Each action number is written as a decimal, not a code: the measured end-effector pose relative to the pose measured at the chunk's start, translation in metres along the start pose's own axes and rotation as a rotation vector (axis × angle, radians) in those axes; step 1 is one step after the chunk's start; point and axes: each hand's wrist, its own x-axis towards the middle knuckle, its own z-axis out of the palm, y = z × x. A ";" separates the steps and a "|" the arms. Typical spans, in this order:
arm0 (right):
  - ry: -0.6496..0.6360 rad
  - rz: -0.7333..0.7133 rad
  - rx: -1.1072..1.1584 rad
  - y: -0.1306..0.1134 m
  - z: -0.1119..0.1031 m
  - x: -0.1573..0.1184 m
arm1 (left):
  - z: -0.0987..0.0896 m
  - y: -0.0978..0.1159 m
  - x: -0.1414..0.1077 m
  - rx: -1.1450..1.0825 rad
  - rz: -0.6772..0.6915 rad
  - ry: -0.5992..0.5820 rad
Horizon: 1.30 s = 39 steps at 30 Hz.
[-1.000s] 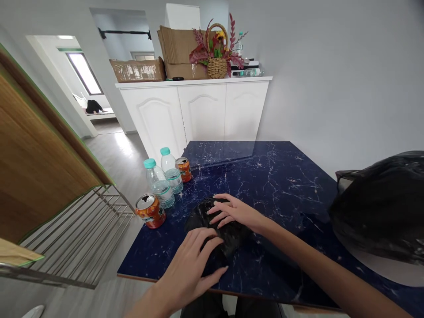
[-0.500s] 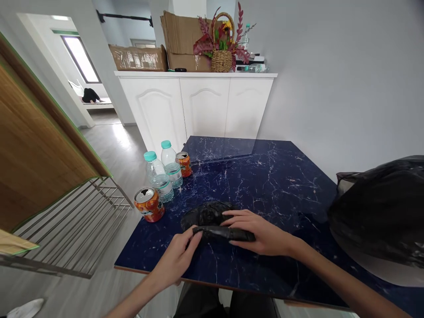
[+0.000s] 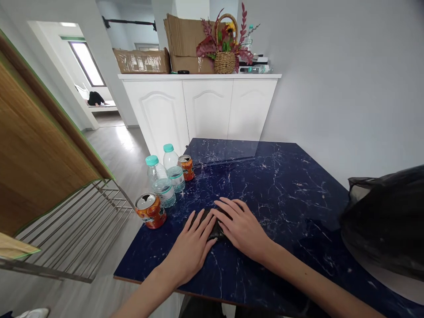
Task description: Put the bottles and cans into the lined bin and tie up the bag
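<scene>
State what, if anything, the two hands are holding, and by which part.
Nothing appears to be gripped: the left hand and right hand lie outstretched, palms down, over the top of the black plastic bundle on the table.

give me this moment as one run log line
left hand: palm down on black plastic | right hand: palm down on same plastic | left edge: two bottles, two orange cans | right: black bag | surface: marbled table
</scene>
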 end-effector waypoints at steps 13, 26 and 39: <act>-0.123 0.034 0.115 0.040 0.019 -0.008 | -0.003 -0.021 0.006 -0.121 -0.133 -0.062; -0.166 0.402 0.471 0.033 -0.025 -0.078 | -0.014 -0.029 0.069 -0.402 -0.311 -0.249; -0.020 0.613 0.378 0.049 -0.043 -0.188 | -0.015 0.017 0.229 -0.937 -0.322 -0.246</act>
